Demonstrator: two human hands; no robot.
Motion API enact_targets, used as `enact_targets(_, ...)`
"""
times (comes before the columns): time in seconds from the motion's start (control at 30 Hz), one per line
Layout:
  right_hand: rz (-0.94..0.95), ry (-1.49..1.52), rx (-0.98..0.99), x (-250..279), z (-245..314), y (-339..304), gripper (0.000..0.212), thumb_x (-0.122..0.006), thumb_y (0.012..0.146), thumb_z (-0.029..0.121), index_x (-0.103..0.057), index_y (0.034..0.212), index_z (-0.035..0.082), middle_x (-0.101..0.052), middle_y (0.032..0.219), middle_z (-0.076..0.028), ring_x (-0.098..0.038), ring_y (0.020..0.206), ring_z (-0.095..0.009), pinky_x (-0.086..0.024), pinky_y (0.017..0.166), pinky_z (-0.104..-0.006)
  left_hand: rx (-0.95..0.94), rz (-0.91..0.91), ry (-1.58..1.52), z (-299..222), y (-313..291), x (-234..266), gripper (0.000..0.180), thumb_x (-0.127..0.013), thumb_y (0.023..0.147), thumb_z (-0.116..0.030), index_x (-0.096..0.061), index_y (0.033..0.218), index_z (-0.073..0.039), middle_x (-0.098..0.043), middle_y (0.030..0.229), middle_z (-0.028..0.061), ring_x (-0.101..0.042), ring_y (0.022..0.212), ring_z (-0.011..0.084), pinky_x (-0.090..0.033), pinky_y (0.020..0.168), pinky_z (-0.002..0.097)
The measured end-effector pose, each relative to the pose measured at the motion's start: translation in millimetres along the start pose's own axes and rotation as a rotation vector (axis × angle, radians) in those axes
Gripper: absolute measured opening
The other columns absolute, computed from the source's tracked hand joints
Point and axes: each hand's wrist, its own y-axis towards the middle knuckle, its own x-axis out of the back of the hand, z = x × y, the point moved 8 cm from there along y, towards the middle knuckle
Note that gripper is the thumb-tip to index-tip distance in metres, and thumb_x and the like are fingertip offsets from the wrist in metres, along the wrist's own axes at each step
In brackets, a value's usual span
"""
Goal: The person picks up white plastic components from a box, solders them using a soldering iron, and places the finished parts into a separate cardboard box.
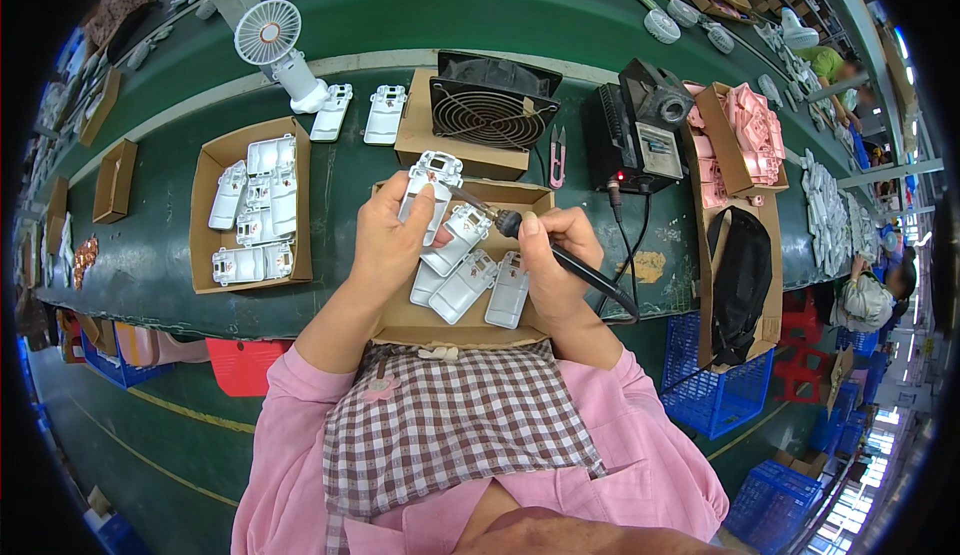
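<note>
My left hand [393, 230] is closed round a white plastic fan housing [424, 203], held tilted above an open cardboard box [400, 321]. In my right hand [562, 255] is a soldering iron [520, 227] with a black handle; its tip points at the upper part of the housing, though I cannot tell if it touches. Several more white housings [464, 286] lie loose in the box under my hands. The iron's black cable curves down past my right wrist and up towards a black soldering station [612, 140] with a red light.
At left, a cardboard box [200, 240] holds white housings. Behind my hands stands a black cooling fan [490, 115] on cardboard, beside pink-handled snips [557, 157]. A white handheld fan [270, 40] stands back left. Pink parts [750, 135] fill a box at right, near a black pouch [740, 285].
</note>
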Motion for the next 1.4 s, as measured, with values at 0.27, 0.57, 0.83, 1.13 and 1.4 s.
enact_targets(0.27,0.036,-0.049,-0.007,-3.9,-0.9,0.5,0.014,-0.060,0.089,0.005,-0.049,0.080,0.003,-0.052,0.066,-0.001,-0.044,0.050,-0.003,-0.035,0.046,-0.0178,-0.012,0.019,-0.013,0.4,-0.1,-0.2,0.020,-0.051,0.096,-0.018,-0.056,0.106,-0.002,-0.064,0.080,0.0074,-0.061,0.058,0.0100,-0.050,0.053,0.0215)
enact_targets(0.57,0.047,-0.049,-0.016,-3.6,-1.3,-1.1,0.014,-0.060,0.089,0.005,-0.048,0.080,0.003,-0.052,0.065,-0.001,-0.045,0.049,-0.003,-0.036,0.045,-0.0181,0.003,0.014,0.008,-3.6,-3.1,-1.7,0.019,-0.050,0.096,-0.017,-0.057,0.105,-0.002,-0.063,0.079,0.0071,-0.061,0.059,0.0098,-0.050,0.054,0.0213)
enact_targets(0.83,0.026,-0.048,0.010,-2.5,-0.7,0.2,0.014,-0.059,0.089,0.003,-0.048,0.080,0.003,-0.051,0.064,-0.001,-0.045,0.048,-0.003,-0.036,0.045,-0.0180,0.025,0.009,-0.003,-2.8,-2.2,-1.8,0.018,-0.050,0.096,-0.016,-0.057,0.104,-0.002,-0.063,0.079,0.0067,-0.061,0.059,0.0094,-0.050,0.054,0.0210)
enact_targets(1.13,-0.006,0.014,-0.021,1.2,-3.1,-1.3,0.016,-0.064,0.087,0.006,-0.051,0.079,0.002,-0.051,0.066,0.003,-0.040,0.058,-0.001,-0.034,0.050,-0.0185,0.022,0.029,0.008,-4.1,-4.3,-4.8,0.017,-0.050,0.096,-0.016,-0.059,0.102,-0.002,-0.064,0.077,0.0050,-0.060,0.058,0.0077,-0.048,0.052,0.0197)
enact_targets(1.4,0.009,0.037,-0.037,-0.4,-1.5,-1.3,0.015,-0.065,0.087,0.006,-0.052,0.079,0.002,-0.052,0.066,0.002,-0.041,0.058,-0.001,-0.034,0.050,-0.0184,0.019,0.027,0.021,-4.4,-4.7,-6.4,0.017,-0.050,0.095,-0.015,-0.060,0.101,-0.001,-0.064,0.078,0.0041,-0.058,0.058,0.0066,-0.048,0.051,0.0193)
